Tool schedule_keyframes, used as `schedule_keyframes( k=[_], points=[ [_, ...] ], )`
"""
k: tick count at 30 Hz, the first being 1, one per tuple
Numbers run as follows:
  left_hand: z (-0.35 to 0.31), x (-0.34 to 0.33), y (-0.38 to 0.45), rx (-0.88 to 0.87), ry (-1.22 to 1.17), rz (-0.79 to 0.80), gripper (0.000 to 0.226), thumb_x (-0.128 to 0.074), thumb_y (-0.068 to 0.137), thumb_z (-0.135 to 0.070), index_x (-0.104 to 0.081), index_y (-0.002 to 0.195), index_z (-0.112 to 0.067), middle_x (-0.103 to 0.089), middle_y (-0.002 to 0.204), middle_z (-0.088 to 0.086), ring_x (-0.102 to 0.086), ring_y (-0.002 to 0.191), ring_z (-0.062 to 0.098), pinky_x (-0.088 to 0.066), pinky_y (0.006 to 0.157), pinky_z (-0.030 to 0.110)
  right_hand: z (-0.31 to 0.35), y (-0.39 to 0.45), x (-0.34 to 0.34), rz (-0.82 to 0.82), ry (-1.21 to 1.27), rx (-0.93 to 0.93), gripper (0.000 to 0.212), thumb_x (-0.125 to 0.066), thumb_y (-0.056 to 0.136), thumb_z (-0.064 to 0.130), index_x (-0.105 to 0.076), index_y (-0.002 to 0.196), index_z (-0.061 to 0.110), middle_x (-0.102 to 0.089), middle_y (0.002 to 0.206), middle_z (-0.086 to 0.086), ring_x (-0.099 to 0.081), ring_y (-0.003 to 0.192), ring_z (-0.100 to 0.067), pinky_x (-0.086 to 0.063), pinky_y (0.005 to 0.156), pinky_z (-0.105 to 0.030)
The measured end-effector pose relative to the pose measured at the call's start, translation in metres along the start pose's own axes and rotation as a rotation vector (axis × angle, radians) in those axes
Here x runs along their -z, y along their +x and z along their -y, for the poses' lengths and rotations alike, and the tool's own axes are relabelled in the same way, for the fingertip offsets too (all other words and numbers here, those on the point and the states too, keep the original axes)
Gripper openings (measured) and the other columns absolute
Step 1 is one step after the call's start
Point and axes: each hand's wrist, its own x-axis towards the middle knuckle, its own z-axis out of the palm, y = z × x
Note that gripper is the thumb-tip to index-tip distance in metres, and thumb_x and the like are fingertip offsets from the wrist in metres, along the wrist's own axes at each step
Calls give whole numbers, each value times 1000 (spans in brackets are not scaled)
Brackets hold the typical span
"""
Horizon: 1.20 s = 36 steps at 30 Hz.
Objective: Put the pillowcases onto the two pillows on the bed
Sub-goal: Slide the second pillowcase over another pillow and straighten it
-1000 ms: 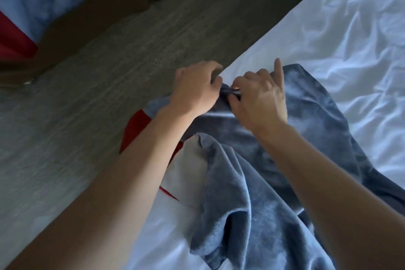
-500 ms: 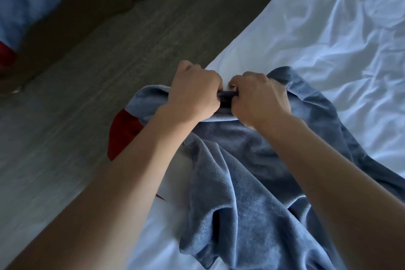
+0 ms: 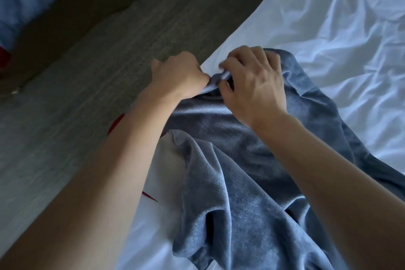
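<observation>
Gripping the far hem of the blue-grey pillowcase (image 3: 252, 182) with both hands, close together, at the left edge of the bed (image 3: 328, 28). Left hand (image 3: 177, 74) curled into a near fist, fingers (image 3: 200, 76) closed tight over a small bunched fold of the hem. Right hand (image 3: 254, 81) curled likewise, thumb and forefinger pinching the same fold just beside the left, remaining fingers bent over the cloth. No gap visible between either grip and the fabric.

Pillowcase lying crumpled along the left edge of the bed, draped over a white pillow (image 3: 168, 160) with red trim; part of the pillow exposed at the near left, so cover judged only partly on.

Procedure for the step in hand, as judged:
- Separate the two layers of the hem before pulling; confirm only one layer in each grip.
- Spread the hands apart along the hem to open the mouth fully.
- Draw the hem evenly over the exposed pillow corner, avoiding a one-sided pull that twists the plush cloth.
- Keep the pillow on the mattress, clear of the drop to the floor (image 3: 98, 72).

Second pillow not in view.
</observation>
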Motion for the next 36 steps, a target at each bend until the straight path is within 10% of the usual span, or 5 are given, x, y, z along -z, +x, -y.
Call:
schedule_keyframes(
  k=[7, 11, 19, 24, 36],
  points=[
    [10, -2, 8, -114, -349, -679, 27, -58, 91, -18, -62, 116, -26, -65, 108, -15, -61, 107, 10, -30, 111, 36, -34, 4, -7, 124, -36, -226, 68, -57, 93, 41, -35, 149, 10, -38, 152, -13, -27, 145, -32, -10, 123, -55],
    [8, -22, 22, -31, -143, -495, 54, -56, 93, -35, -42, 144, -23, -51, 142, 0, -45, 133, 20, -20, 114, 44, -31, -1, -23, 179, -2, -208, 66, -48, 97, 44, -31, 153, 13, -24, 162, -13, -15, 151, -31, -7, 123, -53],
    [10, -60, 27, -41, -219, -339, 13, -59, 90, -39, -65, 85, -29, -62, 79, -15, -59, 86, 13, -21, 86, 36, -36, -29, -44, 123, 150, -255, 60, -40, 100, 46, -39, 151, 15, -26, 163, -11, -14, 153, -28, -8, 125, -48],
    [32, -35, 39, 47, -127, -538, 13, -54, 93, -33, -64, 93, -25, -69, 99, -2, -62, 99, 27, -30, 101, 45, -50, -70, -39, 181, 141, -319, 63, -41, 100, 49, -31, 155, 20, -20, 165, -8, -10, 153, -26, -2, 125, -47],
    [-12, -42, -90, -311, -158, -186, 21, -67, 82, -45, -70, 92, -27, -68, 91, -12, -65, 92, 9, -45, 100, 46, -18, -135, 10, 52, 322, -334, 42, -53, 95, 39, -64, 125, 11, -53, 142, -8, -43, 138, -26, -18, 121, -52]
  ],
)
